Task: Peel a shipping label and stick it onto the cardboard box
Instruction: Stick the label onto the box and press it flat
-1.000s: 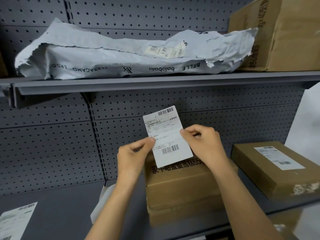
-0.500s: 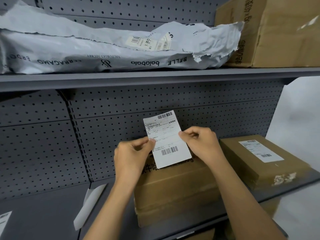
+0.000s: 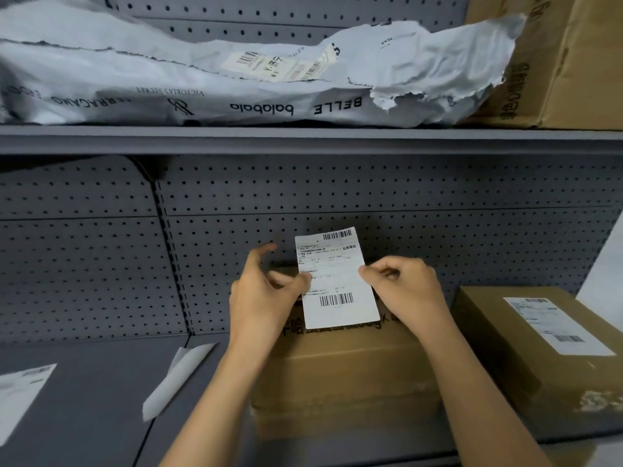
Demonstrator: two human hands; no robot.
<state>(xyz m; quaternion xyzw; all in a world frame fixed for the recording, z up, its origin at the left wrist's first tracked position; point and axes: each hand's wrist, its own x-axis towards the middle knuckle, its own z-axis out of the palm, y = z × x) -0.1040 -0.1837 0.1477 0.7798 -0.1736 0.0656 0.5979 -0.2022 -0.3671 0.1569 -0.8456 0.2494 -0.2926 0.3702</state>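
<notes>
A white shipping label (image 3: 335, 278) with two barcodes is held upright above a brown cardboard box (image 3: 344, 375) that stands on the lower grey shelf. My left hand (image 3: 263, 294) pinches the label's left edge between thumb and a finger, with the other fingers spread. My right hand (image 3: 404, 284) pinches the right edge with its fingers curled. The label's lower end hangs in front of the box's printed top. My forearms hide part of the box's front.
A second cardboard box (image 3: 539, 348) with a label stuck on it sits to the right. A curled white backing strip (image 3: 178, 375) and another label sheet (image 3: 20, 392) lie on the shelf at left. The upper shelf (image 3: 303, 139) bears a torn grey mailer bag (image 3: 236, 82) and a large box (image 3: 566, 62).
The view has shifted, so the label and the hands sit a little lower in view over the box. My left hand's fingers have spread apart.
</notes>
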